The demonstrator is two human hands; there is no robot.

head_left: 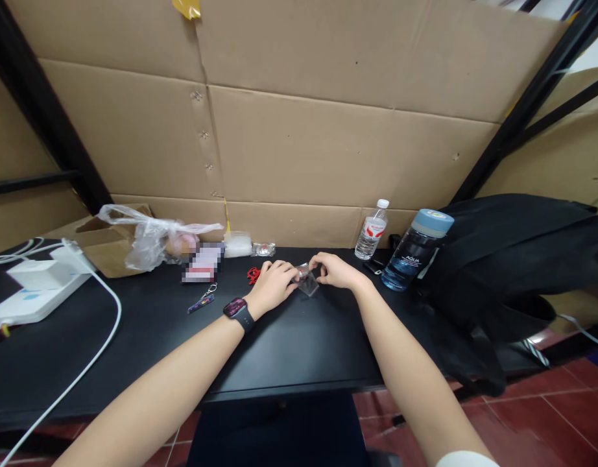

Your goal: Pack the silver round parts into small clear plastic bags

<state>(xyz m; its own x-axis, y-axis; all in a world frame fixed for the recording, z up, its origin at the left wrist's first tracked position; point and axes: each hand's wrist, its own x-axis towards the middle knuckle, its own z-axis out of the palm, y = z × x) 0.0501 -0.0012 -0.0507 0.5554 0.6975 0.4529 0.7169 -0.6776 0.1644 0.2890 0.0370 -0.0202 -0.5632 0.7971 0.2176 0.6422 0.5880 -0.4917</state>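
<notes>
My left hand [274,285], with a dark smartwatch on its wrist, is closed on the left end of a small clear plastic bag [309,285]. Something small and reddish shows inside the bag, too small to name. At the bag's upper right edge, my right hand [335,270] pinches with thumb and forefinger. Red pieces [253,275] lie just beyond my left hand. Farther back sit a small wrapped item [264,249] and a stack of clear plastic bags [237,245]. A keychain [202,302] rests on the black table [299,350] to the left.
On the right stand a water bottle [371,232], a blue-lidded bottle [414,251] and a black backpack [503,259]. To the left are a power strip [41,295] with a white cable, a cardboard box [107,246] and a knotted plastic bag [153,237]. Cardboard [328,149] walls the back.
</notes>
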